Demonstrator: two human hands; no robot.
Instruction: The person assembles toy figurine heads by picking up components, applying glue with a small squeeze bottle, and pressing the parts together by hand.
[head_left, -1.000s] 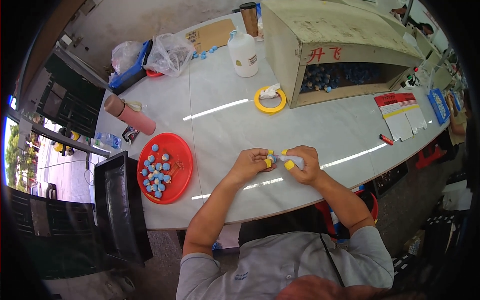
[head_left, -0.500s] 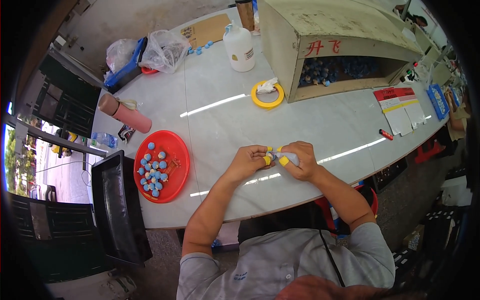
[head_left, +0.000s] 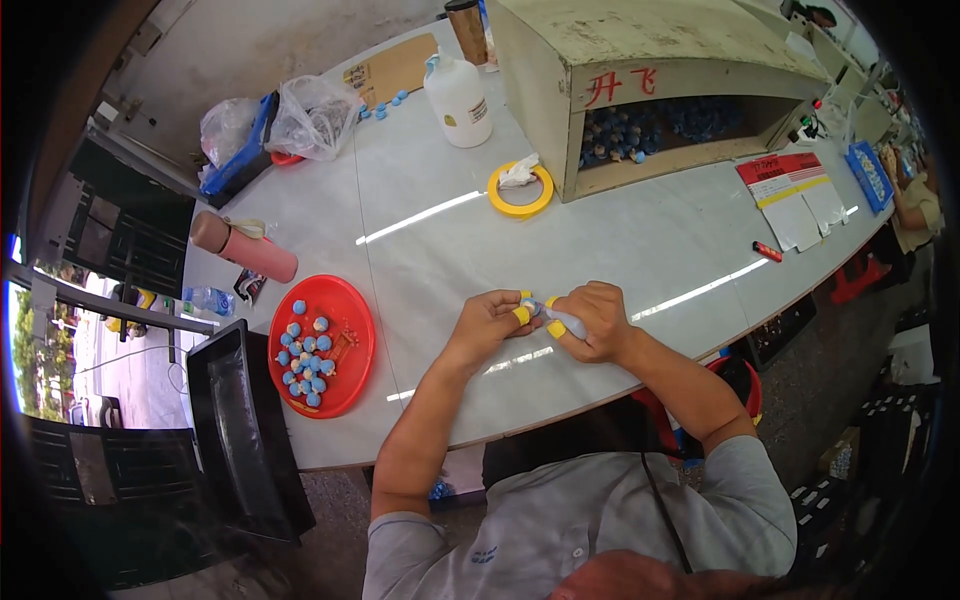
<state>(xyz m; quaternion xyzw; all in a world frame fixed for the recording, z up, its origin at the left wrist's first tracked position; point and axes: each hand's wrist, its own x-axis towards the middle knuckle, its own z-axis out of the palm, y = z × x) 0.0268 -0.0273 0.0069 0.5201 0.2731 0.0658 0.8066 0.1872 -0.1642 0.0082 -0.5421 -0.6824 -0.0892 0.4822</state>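
Over the near part of the table, my two hands meet, with yellow coverings on the thumb and finger tips. My left hand [head_left: 487, 325] pinches a small blue-and-white ball [head_left: 531, 306], mostly hidden by the fingers. Wrapped in my right hand [head_left: 597, 322] is a pale, translucent squeeze bottle [head_left: 570, 325], its narrow end pointing at the ball and close to it. To the left lies a round red tray [head_left: 359, 372] with several blue balls [head_left: 310, 362], some with pale parts, and small reddish bits.
Beyond my hands lie a yellow tape roll [head_left: 545, 203], a white jug [head_left: 458, 105] and an open-fronted cabinet [head_left: 535, 110] holding blue pieces. A pink flask [head_left: 250, 250] lies past the tray. A black bin [head_left: 240, 430] stands at the table's left edge; a red-and-white paper [head_left: 790, 200] lies right.
My head view has shifted slightly, so the table's things sit a little differently. Both hands keep their holds; the bottle's narrow end and the ball stay close together.
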